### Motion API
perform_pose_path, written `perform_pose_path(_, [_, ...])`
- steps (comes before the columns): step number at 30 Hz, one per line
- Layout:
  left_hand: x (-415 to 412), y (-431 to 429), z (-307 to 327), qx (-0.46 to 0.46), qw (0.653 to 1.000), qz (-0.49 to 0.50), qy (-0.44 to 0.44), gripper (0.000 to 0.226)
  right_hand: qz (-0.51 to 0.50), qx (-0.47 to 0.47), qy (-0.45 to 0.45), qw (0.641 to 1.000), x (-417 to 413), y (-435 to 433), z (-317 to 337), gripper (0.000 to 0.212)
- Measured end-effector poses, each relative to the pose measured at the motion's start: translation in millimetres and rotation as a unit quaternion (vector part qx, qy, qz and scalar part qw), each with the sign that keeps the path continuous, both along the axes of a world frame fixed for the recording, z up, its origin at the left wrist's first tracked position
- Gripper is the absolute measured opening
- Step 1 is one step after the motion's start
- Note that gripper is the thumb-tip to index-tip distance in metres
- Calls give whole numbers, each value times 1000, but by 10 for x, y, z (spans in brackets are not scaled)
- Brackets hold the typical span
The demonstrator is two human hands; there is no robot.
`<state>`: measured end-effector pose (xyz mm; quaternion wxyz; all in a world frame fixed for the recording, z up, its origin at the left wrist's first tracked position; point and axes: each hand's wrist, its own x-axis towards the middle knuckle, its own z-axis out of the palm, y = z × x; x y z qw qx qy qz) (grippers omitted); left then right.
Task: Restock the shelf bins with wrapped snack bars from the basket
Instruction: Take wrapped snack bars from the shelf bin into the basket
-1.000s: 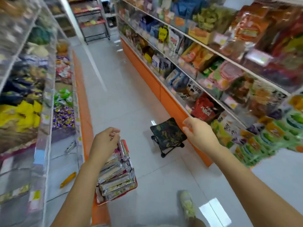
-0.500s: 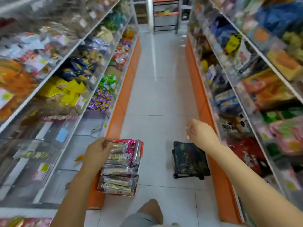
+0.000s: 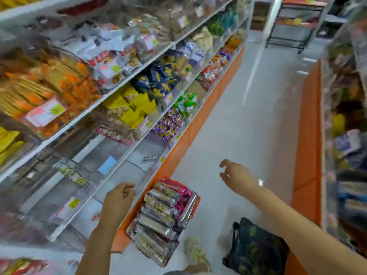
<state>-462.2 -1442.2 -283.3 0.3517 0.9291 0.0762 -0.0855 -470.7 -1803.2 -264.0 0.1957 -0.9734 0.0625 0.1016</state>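
Shop aisle, pale tiled floor (image 3: 248, 116), heavy motion blur. Far left: shelves (image 3: 93, 110) of clear bins (image 3: 123, 161) on an orange base (image 3: 198, 120). Upper bins hold orange packs (image 3: 69, 86), yellow packs (image 3: 135, 106) and purple sweets (image 3: 168, 126); the lower near bins look mostly bare. Left hand (image 3: 119, 201) is low in front of those bins, fingers curled tight on the thin handle of the red basket (image 3: 166, 178); the handle is barely visible. The basket hangs tilted just right of that hand, over the base edge and floor, packed with silver and pink wrapped snack bars (image 3: 158, 215). A shoe (image 3: 194, 249) is below it. Right hand (image 3: 236, 173) is out over the floor, well apart from the basket, fingers loosely bent and apart, holding nothing. A dark patterned stool (image 3: 256, 249) is on the floor under the right forearm. Far right: more shelves (image 3: 341, 96), too blurred to read.
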Motion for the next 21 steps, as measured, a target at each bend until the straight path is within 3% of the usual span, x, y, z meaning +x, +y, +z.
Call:
perform_pose_path(16, [525,106,84,23,991,128,42,13,187,27,-4,982,1910,590,-92,28])
perform_pose_path(21, [460,23,-28,39,977,197,66,13,239,35,18,970,2228,851,-245,10])
